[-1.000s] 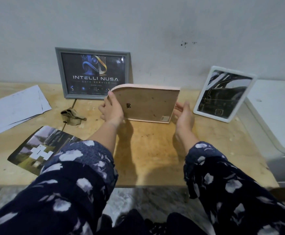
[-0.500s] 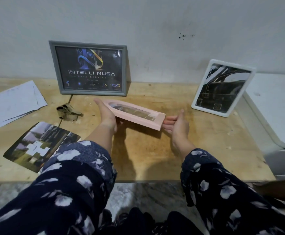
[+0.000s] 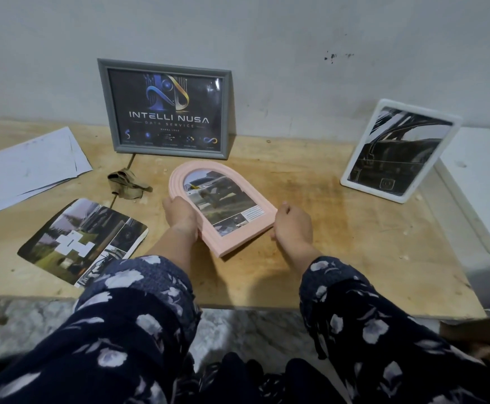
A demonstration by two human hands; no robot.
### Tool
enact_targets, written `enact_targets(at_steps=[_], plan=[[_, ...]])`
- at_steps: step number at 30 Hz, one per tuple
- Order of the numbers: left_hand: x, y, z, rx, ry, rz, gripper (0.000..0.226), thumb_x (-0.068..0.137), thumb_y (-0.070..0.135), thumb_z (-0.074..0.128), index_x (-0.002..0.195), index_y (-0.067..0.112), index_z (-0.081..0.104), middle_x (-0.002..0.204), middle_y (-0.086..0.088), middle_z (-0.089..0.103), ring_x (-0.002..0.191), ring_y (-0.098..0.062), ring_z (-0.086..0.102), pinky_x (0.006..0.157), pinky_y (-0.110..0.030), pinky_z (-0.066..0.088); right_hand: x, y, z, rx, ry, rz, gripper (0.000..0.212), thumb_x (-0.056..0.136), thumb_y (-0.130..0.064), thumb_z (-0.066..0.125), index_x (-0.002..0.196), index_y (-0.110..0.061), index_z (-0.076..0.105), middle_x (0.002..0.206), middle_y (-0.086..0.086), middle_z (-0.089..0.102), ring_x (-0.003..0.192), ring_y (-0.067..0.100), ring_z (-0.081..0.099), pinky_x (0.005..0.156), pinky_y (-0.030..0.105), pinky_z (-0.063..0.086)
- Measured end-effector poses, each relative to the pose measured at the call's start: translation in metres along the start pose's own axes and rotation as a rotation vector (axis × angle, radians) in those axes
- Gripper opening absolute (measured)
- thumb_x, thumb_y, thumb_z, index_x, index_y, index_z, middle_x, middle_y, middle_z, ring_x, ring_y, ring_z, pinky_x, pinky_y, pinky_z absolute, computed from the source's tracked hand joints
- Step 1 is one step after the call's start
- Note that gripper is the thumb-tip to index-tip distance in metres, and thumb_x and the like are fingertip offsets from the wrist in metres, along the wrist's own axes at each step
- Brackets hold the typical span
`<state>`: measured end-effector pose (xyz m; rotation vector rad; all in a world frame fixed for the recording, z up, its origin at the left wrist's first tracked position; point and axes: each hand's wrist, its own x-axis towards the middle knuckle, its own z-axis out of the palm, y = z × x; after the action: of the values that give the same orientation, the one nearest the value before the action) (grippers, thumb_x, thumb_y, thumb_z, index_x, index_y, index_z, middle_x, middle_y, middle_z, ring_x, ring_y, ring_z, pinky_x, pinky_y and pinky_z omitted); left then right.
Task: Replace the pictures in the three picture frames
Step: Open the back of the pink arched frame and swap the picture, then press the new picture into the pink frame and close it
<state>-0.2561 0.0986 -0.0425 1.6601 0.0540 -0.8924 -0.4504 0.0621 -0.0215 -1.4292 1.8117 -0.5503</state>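
Pink and arch-topped, the pink frame (image 3: pixel 223 209) is held face up over the middle of the wooden table (image 3: pixel 340 234), its rounded end pointing to the far left and its square end toward the near edge. A picture with a vehicle shows through its opening. The left hand (image 3: pixel 181 215) grips the frame's left edge, fingers curled under it and hidden from sight, thumb side lying along the rim. The right hand (image 3: pixel 291 225) holds the lower right corner, fingers bent round the edge and pressed together. Whether the frame's underside touches the table cannot be told.

Against the far wall stands the grey frame (image 3: pixel 165 109), upright, with a dark printed logo picture inside. To the far right the white frame (image 3: pixel 399 151) leans back against the wall, showing a dark picture. On the near left of the table lies a loose photo print (image 3: pixel 83 242), flat, face up. Beyond it, at the far left, lie white paper sheets (image 3: pixel 28 167). Between the papers and the pink frame sits a small crumpled brown scrap (image 3: pixel 127 185).
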Motion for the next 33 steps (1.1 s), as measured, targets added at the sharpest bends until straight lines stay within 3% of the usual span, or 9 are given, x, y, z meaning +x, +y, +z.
enact_targets(at_steps=[2, 6, 9, 12, 18, 21, 26, 29, 33], plan=[[0.004, -0.002, -0.005, 0.023, -0.002, -0.011, 0.043, 0.090, 0.020, 0.026, 0.127, 0.019, 0.048, 0.104, -0.015, 0.062, 0.089, -0.030, 0.064, 0.078, -0.043, 0.055, 0.007, 0.003, -0.003, -0.198, 0.059, -0.054, 0.034, 0.099, -0.029, 0.032, 0.091, -0.015, 0.063, 0.091, 0.005, 0.064, 0.072, 0.019, 0.057, 0.057, 0.028, 0.043], [0.008, -0.002, -0.012, 0.105, 0.004, -0.008, 0.037, 0.091, 0.022, 0.029, 0.120, 0.018, 0.052, 0.100, -0.012, 0.064, 0.090, -0.028, 0.064, 0.086, -0.045, 0.054, 0.018, 0.008, 0.002, -0.264, -0.016, -0.093, 0.032, 0.096, -0.020, 0.040, 0.114, -0.019, 0.066, 0.119, 0.006, 0.062, 0.106, 0.026, 0.056, 0.083, 0.029, 0.046], [0.016, -0.001, -0.016, 0.208, -0.026, 0.003, 0.032, 0.088, 0.024, 0.033, 0.104, 0.016, 0.060, 0.101, -0.013, 0.066, 0.091, -0.029, 0.065, 0.088, -0.046, 0.053, 0.015, 0.009, 0.011, -0.246, -0.113, -0.101, 0.035, 0.096, -0.018, 0.041, 0.126, -0.012, 0.059, 0.126, 0.008, 0.059, 0.108, 0.026, 0.057, 0.080, 0.024, 0.041], [0.025, 0.000, -0.017, 0.347, -0.030, 0.038, 0.025, 0.089, 0.022, 0.033, 0.087, 0.015, 0.057, 0.101, -0.016, 0.065, 0.091, -0.031, 0.064, 0.089, -0.048, 0.053, 0.010, 0.007, 0.019, -0.272, -0.100, -0.100, 0.033, 0.095, -0.016, 0.041, 0.120, -0.012, 0.061, 0.120, 0.009, 0.061, 0.102, 0.026, 0.058, 0.080, 0.028, 0.046], [0.031, 0.011, -0.017, 0.855, -0.069, 0.222, 0.055, 0.094, 0.042, 0.028, 0.135, 0.009, 0.046, 0.132, -0.021, 0.046, 0.116, -0.040, 0.049, 0.101, -0.050, 0.042, 0.008, 0.000, 0.026, -0.359, -0.073, -0.054, 0.020, 0.094, -0.015, 0.042, 0.104, -0.013, 0.059, 0.105, 0.007, 0.062, 0.084, 0.022, 0.054, 0.068, 0.027, 0.042], [0.032, 0.013, -0.019, 0.957, -0.087, 0.358, 0.047, 0.096, 0.036, 0.035, 0.125, 0.003, 0.054, 0.123, -0.022, 0.053, 0.109, -0.038, 0.053, 0.096, -0.048, 0.046, 0.008, -0.004, 0.030, -0.387, -0.064, -0.028, 0.018, 0.092, -0.015, 0.042, 0.103, -0.012, 0.057, 0.102, 0.008, 0.061, 0.081, 0.023, 0.052, 0.067, 0.028, 0.042], [0.027, 0.017, -0.031, 0.967, -0.096, 0.493, 0.022, 0.092, 0.020, 0.044, 0.091, 0.008, 0.062, 0.093, -0.012, 0.062, 0.087, -0.032, 0.058, 0.071, -0.033, 0.044, 0.006, -0.013, 0.036, -0.406, -0.047, -0.002, 0.022, 0.088, -0.013, 0.046, 0.108, -0.009, 0.055, 0.109, 0.011, 0.059, 0.091, 0.027, 0.054, 0.077, 0.032, 0.048], [0.029, 0.022, -0.049, 1.168, -0.029, 0.581, 0.027, 0.092, 0.023, 0.044, 0.108, 0.018, 0.065, 0.108, -0.008, 0.064, 0.098, -0.030, 0.057, 0.084, -0.039, 0.049, 0.003, -0.025, 0.045, -0.480, 0.026, -0.080, 0.031, 0.086, -0.012, 0.048, 0.116, -0.012, 0.055, 0.120, 0.010, 0.053, 0.112, 0.030, 0.049, 0.093, 0.040, 0.046], [0.045, 0.022, -0.081, 1.384, 0.018, 0.676, 0.033, 0.093, 0.025, 0.044, 0.124, 0.020, 0.054, 0.132, -0.004, 0.051, 0.125, -0.024, 0.042, 0.103, -0.044, 0.034, 0.001, -0.055, 0.076, -0.492, -0.015, -0.273, 0.031, 0.088, -0.010, 0.046, 0.115, -0.019, 0.058, 0.124, 0.006, 0.051, 0.115, 0.027, 0.046, 0.098, 0.039, 0.040]])
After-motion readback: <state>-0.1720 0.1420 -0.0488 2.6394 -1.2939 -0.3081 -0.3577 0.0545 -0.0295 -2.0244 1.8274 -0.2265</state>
